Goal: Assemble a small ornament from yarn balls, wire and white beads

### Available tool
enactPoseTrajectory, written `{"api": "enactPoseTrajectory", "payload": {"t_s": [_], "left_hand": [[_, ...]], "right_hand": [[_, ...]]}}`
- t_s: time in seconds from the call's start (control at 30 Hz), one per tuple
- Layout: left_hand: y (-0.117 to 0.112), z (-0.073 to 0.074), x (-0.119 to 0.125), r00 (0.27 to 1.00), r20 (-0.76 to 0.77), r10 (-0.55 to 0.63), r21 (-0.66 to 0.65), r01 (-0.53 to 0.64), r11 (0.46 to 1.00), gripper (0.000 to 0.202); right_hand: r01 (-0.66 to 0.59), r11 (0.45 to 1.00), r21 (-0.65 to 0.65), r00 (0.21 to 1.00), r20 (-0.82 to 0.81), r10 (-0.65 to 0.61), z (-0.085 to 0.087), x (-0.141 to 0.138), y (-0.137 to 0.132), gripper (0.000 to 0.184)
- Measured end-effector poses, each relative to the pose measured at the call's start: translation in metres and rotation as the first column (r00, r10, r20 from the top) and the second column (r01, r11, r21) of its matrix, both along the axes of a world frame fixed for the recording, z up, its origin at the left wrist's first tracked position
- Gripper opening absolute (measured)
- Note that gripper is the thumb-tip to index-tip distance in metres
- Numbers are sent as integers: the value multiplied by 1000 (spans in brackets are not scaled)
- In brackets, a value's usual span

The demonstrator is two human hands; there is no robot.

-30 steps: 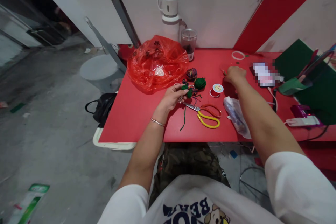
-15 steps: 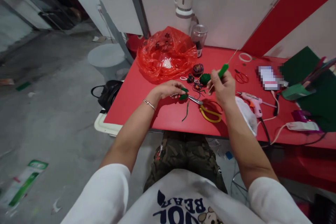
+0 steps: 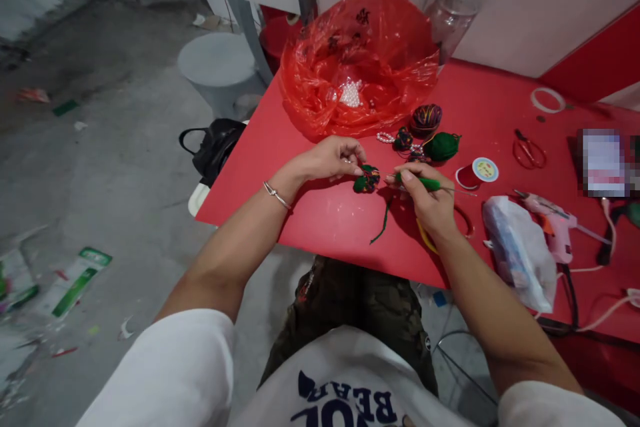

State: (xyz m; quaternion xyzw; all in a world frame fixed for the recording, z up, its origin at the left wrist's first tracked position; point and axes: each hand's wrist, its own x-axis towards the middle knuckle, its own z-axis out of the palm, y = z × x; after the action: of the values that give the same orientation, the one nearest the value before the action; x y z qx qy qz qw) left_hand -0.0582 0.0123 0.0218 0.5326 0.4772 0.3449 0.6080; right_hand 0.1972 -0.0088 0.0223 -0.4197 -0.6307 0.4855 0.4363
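My left hand [image 3: 339, 159] pinches the edge of a small crocheted piece [image 3: 369, 178] in green and multicoloured yarn. Closed around the green handle of a crochet hook [image 3: 430, 183], my right hand [image 3: 431, 203] points the tool's thin tip at that piece; whether the tip touches it I cannot tell. A pair of scissors [image 3: 426, 235] with a yellow and red handle lies partly hidden beneath the right hand. A short green yarn strand [image 3: 384, 221] rests on the table between the hands. Just beyond are a green yarn ball [image 3: 443, 146] and a multicoloured yarn ball [image 3: 426, 120].
A red plastic bag [image 3: 320, 103] with white beads [image 3: 351, 92] stands at the back of the red table [image 3: 250, 190]. To the right are a thread spool [image 3: 484, 171], small red-handled scissors [image 3: 529, 150], a white plastic pouch [image 3: 520, 253] and a pink glue gun [image 3: 557, 233].
My right hand has lowered the crochet hook from above the table to beside the crocheted piece. The scissors' blades no longer show by the left hand. The view has moved closer and shifted left.
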Motion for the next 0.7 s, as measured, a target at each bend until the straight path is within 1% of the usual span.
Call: {"api": "enactPoseTrajectory", "payload": {"t_s": [0.07, 0.17, 0.27, 0.37, 0.47, 0.57, 0.63, 0.7], "left_hand": [[-2, 2, 0, 1000, 14, 12, -21, -12, 1000, 18], [-5, 6, 1, 999, 15, 33, -19, -33, 999, 16], [-6, 9, 3, 998, 48, 47, -8, -46, 999, 16], [-5, 10, 7, 994, 74, 75, -29, -73, 997, 17], [-4, 10, 10, 993, 61, 98, -38, -95, 995, 18], [-4, 10, 12, 992, 49, 117, -40, -115, 993, 20], [-4, 8, 13, 993, 57, 101, -32, -99, 995, 21], [-3, 6, 12, 997, 62, 55, -8, -54, 998, 20]], "right_hand": [[-19, 998, 54, 999, 40, 17, -2, 1, -1, 25], [-48, 990, 130, 997, 73, 39, -6, 2, -1, 21], [-72, 985, 156, 992, 112, 54, -8, 3, -1, 21], [-87, 979, 182, 985, 163, 57, -9, 2, 0, 21], [-125, 967, 220, 976, 203, 80, -8, 1, 1, 19], [-139, 958, 251, 966, 245, 75, -5, 1, 1, 19], [-129, 956, 262, 963, 264, 58, -5, 1, 0, 20], [-110, 958, 264, 964, 264, 38, -5, 2, -1, 20]]}}
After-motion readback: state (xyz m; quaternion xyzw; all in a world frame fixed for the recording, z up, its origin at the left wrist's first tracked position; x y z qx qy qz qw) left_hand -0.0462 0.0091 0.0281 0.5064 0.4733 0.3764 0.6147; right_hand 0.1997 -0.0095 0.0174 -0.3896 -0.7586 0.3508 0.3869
